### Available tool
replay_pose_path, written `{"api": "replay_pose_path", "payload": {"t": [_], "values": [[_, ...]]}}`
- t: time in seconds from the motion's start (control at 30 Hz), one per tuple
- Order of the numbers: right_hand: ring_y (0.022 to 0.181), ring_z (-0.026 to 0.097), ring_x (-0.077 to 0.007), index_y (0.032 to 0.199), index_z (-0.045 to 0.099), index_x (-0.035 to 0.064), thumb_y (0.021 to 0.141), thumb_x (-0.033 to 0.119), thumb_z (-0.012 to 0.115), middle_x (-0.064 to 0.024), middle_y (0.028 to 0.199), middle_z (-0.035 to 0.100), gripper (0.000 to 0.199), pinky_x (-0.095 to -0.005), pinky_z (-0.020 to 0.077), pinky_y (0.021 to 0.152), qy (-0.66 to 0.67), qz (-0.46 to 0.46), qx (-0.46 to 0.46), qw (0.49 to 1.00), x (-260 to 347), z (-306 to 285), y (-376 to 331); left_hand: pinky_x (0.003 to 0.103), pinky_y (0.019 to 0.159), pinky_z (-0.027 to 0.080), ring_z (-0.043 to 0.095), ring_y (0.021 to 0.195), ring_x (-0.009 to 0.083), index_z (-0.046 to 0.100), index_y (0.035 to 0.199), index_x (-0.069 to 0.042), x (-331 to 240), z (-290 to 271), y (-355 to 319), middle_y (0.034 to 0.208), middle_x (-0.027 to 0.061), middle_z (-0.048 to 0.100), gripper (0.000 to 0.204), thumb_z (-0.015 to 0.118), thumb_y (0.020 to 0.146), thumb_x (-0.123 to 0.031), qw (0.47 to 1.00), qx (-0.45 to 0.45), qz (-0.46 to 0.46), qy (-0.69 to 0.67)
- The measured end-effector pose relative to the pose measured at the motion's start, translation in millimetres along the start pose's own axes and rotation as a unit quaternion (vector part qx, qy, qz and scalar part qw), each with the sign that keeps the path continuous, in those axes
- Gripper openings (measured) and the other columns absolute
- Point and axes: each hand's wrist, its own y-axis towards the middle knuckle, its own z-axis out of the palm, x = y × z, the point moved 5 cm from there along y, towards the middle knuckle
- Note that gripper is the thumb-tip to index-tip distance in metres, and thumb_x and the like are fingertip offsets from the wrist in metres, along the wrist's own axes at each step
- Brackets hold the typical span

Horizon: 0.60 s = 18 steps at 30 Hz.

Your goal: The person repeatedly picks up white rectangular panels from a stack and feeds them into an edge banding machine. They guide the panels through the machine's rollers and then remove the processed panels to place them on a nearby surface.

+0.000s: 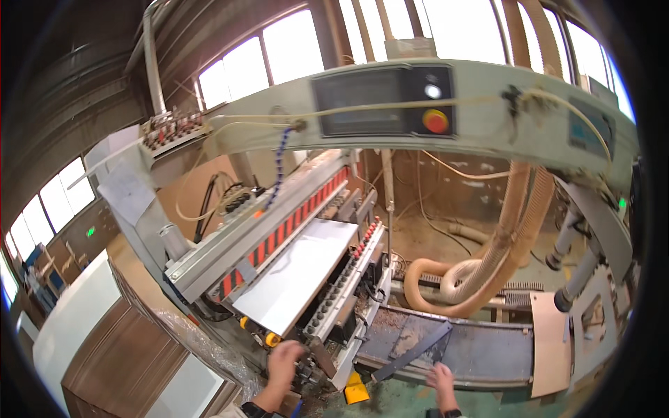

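My left hand (282,366) is at the front end of a boring machine, by the metal fittings below a white panel (300,272). Its fingers curl toward those fittings; what they hold, if anything, is hidden. The white panel lies flat between a red-and-black striped guard (279,237) and a row of dark drill heads (331,296). Close to my left hand sits a small yellow-and-black piece (272,339). My right hand (440,380) is empty with its fingers apart, beside a dark flat bar (414,352) on the grey machine bed.
Overhead spans a beam with a control panel (383,101) and a red stop button (435,121). Thick ribbed hoses (502,244) coil at the right. Stacked panels (125,341) stand at lower left. A yellow piece (356,390) is near the green floor. Wood chips litter the bed.
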Motion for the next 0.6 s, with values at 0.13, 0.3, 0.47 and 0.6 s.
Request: {"api": "replay_pose_path", "payload": {"t": [0.13, 0.3, 0.47, 0.6], "values": [[0.104, 0.051, -0.0208, 0.129, 0.037, 0.0092, 0.090, 0.032, 0.049, -0.0094, 0.124, 0.047, 0.047, -0.0344, 0.0477, 0.076, -0.103, -0.126, 0.120, 0.979, 90, 224, 23, 0.029, 0.078, 0.043, 0.055, 0.088, 0.0189, 0.053, 0.103, 0.003, 71, -56, 69, 0.091, 0.0117, 0.060, 0.023, 0.053, 0.085, -0.011, 0.965, -0.234, 0.007, -0.121], [0.132, 0.018, -0.0326, 0.135, 0.017, -0.0071, 0.088, 0.035, 0.049, -0.0246, 0.140, 0.020, 0.071, -0.0361, 0.0158, 0.107, -0.153, -0.270, 0.145, 0.940, 85, 435, 14, 0.034, 0.077, 0.040, 0.054, 0.089, 0.0249, 0.051, 0.102, 0.007, 69, -63, 106, 0.094, 0.0166, 0.059, 0.027, 0.049, 0.084, -0.014, 0.989, -0.102, -0.091, -0.048], [0.133, 0.007, -0.0359, 0.135, 0.008, -0.0086, 0.088, 0.032, 0.048, -0.0270, 0.142, 0.007, 0.074, -0.0391, 0.0091, 0.108, -0.172, -0.267, 0.029, 0.948, 80, 485, -13, 0.034, 0.082, 0.042, 0.057, 0.096, 0.0281, 0.048, 0.112, 0.006, 49, -60, 99, 0.104, 0.0187, 0.059, 0.037, 0.053, 0.082, -0.015, 0.991, -0.088, -0.098, -0.031], [0.133, 0.007, -0.0352, 0.136, 0.006, -0.0077, 0.088, 0.027, 0.049, -0.0257, 0.143, 0.006, 0.073, -0.0393, 0.0076, 0.109, -0.196, -0.284, 0.015, 0.938, 48, 485, 33, 0.040, 0.083, 0.042, 0.055, 0.099, 0.0353, 0.049, 0.110, 0.003, 61, -61, 107, 0.103, 0.0234, 0.058, 0.039, 0.058, 0.081, -0.022, 0.993, -0.091, -0.058, 0.041]]}}
